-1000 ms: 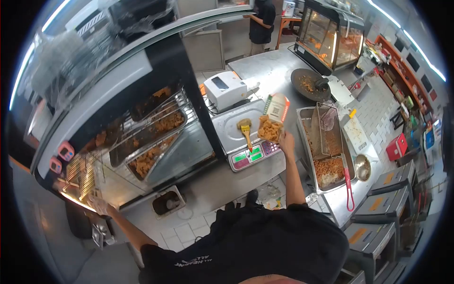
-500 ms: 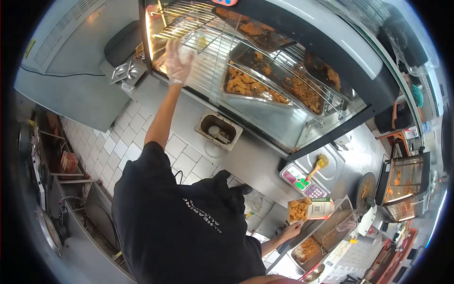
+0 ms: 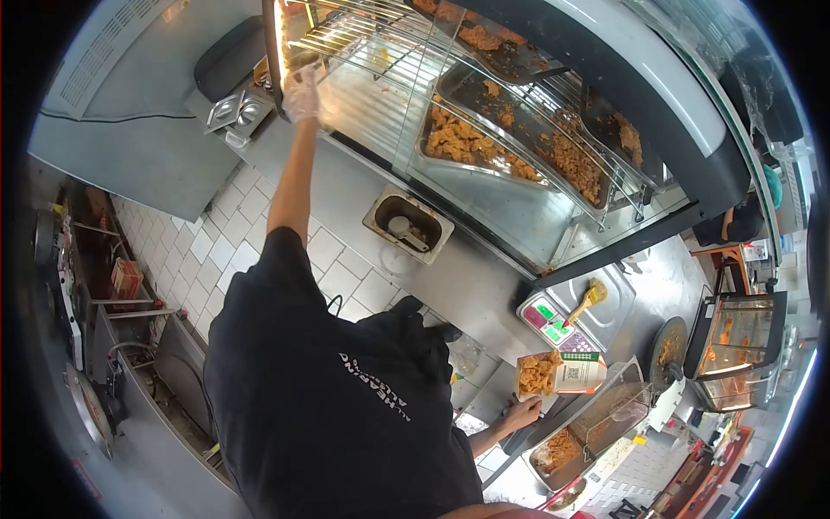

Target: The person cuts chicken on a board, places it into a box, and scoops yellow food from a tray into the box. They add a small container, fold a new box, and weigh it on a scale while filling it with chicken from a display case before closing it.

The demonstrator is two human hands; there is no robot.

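My left hand (image 3: pixel 301 97), in a clear plastic glove, reaches to the lit left end of the glass display case (image 3: pixel 484 229). Its fingers are bent in beside the bright frame post, below the wire rack (image 3: pixel 354 56); what they grip I cannot make out. Low on the right, my right hand (image 3: pixel 523 413) is closed at the lower edge of a printed paper box (image 3: pixel 581 372). Fried chicken pieces (image 3: pixel 538 374) fill its open end, which faces me. Trays of fried chicken (image 3: pixel 471 143) stand inside the case.
A steel container (image 3: pixel 439 242) with a scoop sits on the counter before the case. Beyond the box are a scale (image 3: pixel 545 320) and a yellow-bristled brush (image 3: pixel 592 294). A fryer basket (image 3: pixel 618 411) and a steel pan (image 3: pixel 553 454) lie at the right.
My left hand has moved left to the case's end post, its spread fingers now bent in. My right hand and the box have shifted slightly left.
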